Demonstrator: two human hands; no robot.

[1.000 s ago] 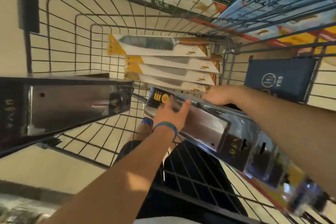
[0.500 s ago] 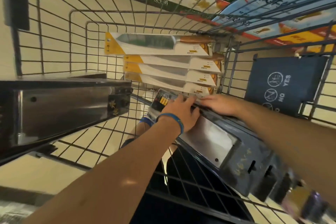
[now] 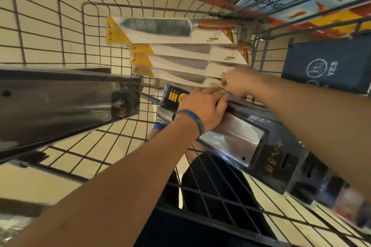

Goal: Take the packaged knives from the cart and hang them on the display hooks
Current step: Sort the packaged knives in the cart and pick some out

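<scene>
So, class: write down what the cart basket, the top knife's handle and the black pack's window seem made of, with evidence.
Cart basket: probably metal wire, dull grey finish; thin rods crossing in a grid. Top knife's handle: likely wood, warm brown, slight sheen; could be imitation. Black pack's window: clear glossy plastic, judging by glare and wrinkles over the shiny, steel-looking blade.

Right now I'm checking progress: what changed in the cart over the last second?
The left hand slid across the black knife pack to its far edge, fingers now curled over it. The right hand came up to meet it beside the white-and-yellow packs. All packs stayed put.
</scene>
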